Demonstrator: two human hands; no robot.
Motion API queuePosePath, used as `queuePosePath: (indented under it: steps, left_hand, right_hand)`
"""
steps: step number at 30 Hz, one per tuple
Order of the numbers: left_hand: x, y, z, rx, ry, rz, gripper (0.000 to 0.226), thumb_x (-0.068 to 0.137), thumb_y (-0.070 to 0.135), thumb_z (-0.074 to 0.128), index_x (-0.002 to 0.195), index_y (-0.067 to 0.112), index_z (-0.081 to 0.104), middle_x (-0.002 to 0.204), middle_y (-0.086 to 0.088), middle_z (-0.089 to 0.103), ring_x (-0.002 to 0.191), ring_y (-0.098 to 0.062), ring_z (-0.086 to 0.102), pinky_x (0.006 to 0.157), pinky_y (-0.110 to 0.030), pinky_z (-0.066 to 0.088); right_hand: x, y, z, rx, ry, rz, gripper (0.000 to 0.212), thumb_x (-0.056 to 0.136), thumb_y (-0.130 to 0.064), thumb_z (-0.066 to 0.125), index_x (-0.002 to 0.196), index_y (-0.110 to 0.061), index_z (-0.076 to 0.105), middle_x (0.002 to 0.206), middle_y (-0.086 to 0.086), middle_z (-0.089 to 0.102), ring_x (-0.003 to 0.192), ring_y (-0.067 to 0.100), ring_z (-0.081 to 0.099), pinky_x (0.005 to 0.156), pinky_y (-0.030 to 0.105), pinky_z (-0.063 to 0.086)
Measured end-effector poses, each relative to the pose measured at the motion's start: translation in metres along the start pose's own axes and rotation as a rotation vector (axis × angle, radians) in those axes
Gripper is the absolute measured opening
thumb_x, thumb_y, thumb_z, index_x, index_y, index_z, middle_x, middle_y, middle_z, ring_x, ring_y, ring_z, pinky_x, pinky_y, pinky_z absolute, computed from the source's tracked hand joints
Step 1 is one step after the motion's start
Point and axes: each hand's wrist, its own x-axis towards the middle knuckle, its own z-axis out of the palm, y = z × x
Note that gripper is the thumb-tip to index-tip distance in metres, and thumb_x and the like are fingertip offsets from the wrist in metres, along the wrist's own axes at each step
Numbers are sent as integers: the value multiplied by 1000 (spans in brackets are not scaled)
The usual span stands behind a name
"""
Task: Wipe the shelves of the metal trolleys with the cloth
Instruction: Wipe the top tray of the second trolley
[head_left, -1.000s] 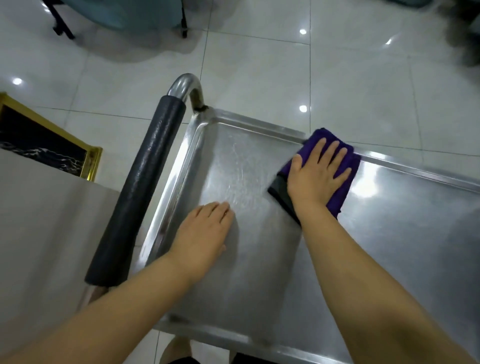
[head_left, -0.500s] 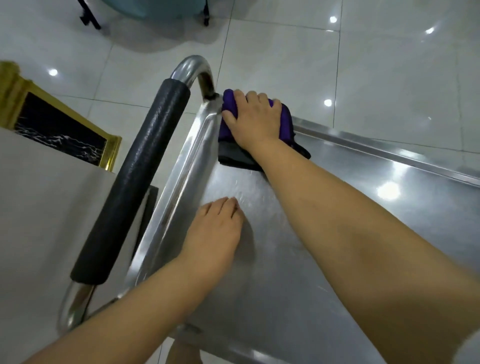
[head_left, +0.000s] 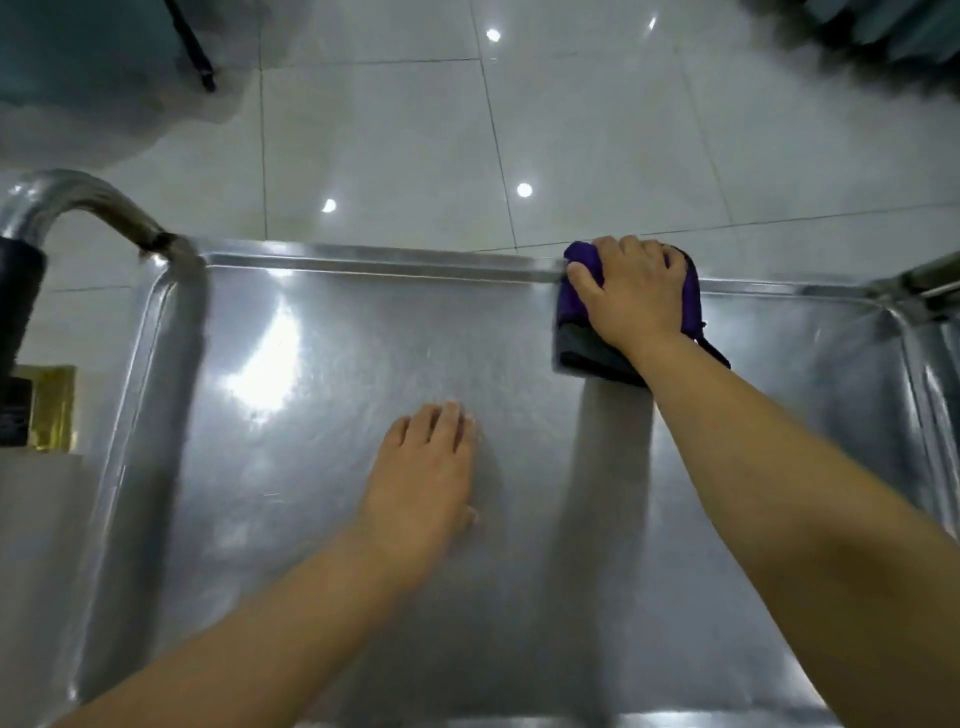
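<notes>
Cloth (head_left: 577, 291): purple, folded thick, a grey layer showing at its near edge. It sits at the far rim of the trolley's top shelf (head_left: 322, 493), right of centre, bunched against the raised lip. That placement reads as working the seam where lip meets flat, the likely spot for grime.

Right hand (head_left: 631, 299) lies on top of the cloth. Its fingers (head_left: 641, 249) curl over the cloth and the rim, and the thumb clamps the left side, so the pad is gripped rather than just pushed. The arm is stretched well forward to reach.

Left hand (head_left: 423, 467) is flat on bare steel near the middle of the shelf, fingers straight and together, holding nothing. Judged as a brace: it takes the lean and steadies the trolley against rolling.

Outward: chrome handle tube (head_left: 72, 195) with a black foam sleeve (head_left: 18, 301) at the left end, and a second upright at the right corner. Glossy tiled floor (head_left: 389, 130) lies beyond. The picture is motion-blurred, so residue on the steel cannot be judged.
</notes>
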Motion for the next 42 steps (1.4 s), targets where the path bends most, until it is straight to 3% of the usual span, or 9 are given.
queuePosePath:
  steps: [3,5,13,16,21,24,27,30,42]
  left_hand:
    - [0,4,0,20,-5,-3,103,31,51,92,117,0,65,120,-18,62,105,-35,63,82,-43,54]
    - [2,0,9,30,36,2,102,22,49,93,108,1,70,112,-17,67,97,-35,66,72,-42,56]
    - [-4,0,10,-92,52,9,89,90,52,52,153,14,2,160,-5,-2,146,-26,2,116,-37,14]
    - [-15,-10,14,-152,35,12,91,87,49,60,153,13,8,160,-5,4,147,-25,9,116,-36,15]
    - [-52,-36,38,-161,65,-66,101,30,45,92,117,3,64,121,-15,62,106,-32,63,84,-42,53]
    - [-67,-41,46,-124,2,-82,107,29,49,90,122,5,63,124,-14,61,108,-30,62,84,-41,53]
    - [-69,-37,41,-94,4,-44,102,65,48,79,147,9,32,152,-13,32,137,-29,35,108,-40,34]
    - [-66,-36,40,-97,4,-41,92,87,48,57,153,14,2,159,-5,2,146,-24,7,116,-34,14]
    - [-70,-36,48,-160,5,-76,94,90,48,57,153,17,-5,160,0,-10,146,-21,7,116,-31,17]
  right_hand:
    - [-6,55,-3,7,12,126,50,96,-51,31,128,-17,51,126,11,54,123,31,41,114,49,14]
    - [-12,86,-5,14,13,218,53,97,-50,31,135,-15,46,136,13,47,133,30,32,117,49,7]
    - [-53,63,-3,39,-52,600,69,100,-48,23,154,-12,3,161,12,0,148,29,-6,117,54,-1]
    - [-66,-5,4,-17,-91,438,69,99,-49,24,154,-13,2,161,11,0,148,30,-5,117,53,-2]
    - [-82,-125,16,-32,-121,-69,70,97,-55,22,154,-20,2,162,7,-3,148,27,-9,118,51,-6]
    - [-87,-158,18,-34,-170,-297,69,98,-56,21,154,-23,2,162,4,-4,148,23,-11,118,50,-5]
    - [-78,-141,16,-27,-189,-363,69,96,-59,24,154,-27,6,162,1,-2,148,20,-9,119,46,-5]
    - [-69,-92,12,5,-156,-223,69,95,-60,29,154,-29,10,162,-2,1,148,17,-6,119,43,-3]
    - [-136,69,-7,52,-139,576,66,100,-52,21,154,-21,2,162,5,-3,148,24,-9,119,48,-3]
